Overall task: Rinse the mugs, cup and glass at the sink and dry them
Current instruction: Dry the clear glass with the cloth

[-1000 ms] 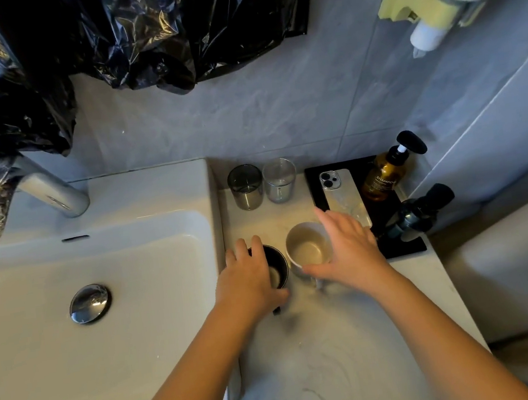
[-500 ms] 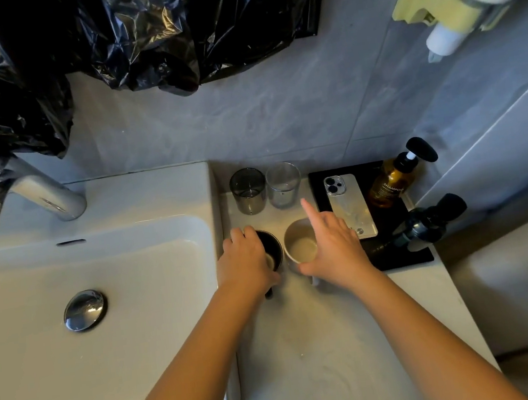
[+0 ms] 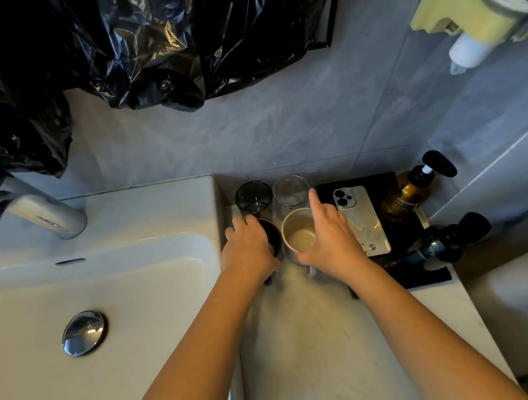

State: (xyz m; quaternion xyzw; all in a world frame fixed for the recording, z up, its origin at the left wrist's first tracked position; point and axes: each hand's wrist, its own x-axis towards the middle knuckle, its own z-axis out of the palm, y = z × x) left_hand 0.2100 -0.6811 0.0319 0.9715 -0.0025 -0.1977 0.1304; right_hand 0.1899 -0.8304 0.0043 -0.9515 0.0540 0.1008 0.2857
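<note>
— Mugs first? Where do they stand?

— Side by side on the counter (image 3: 325,342), just right of the sink (image 3: 157,214). The left hand (image 3: 249,250) lies over the dark mug (image 3: 273,237), fingers curled round its far side. The right hand (image 3: 332,241) clasps the cream mug (image 3: 299,233), thumb hooked on the near rim, forefinger straight.

— And the other two?

— The grey tumbler (image 3: 253,198) and clear glass (image 3: 290,191) stand untouched just beyond, against the wall.

— Which goes to the water sooner?

— The dark one, I'd say. It sits right beside the basin's edge and the left hand is nearer the tap (image 3: 39,216), which is well off to the far left. The cream mug must cross over.
</note>
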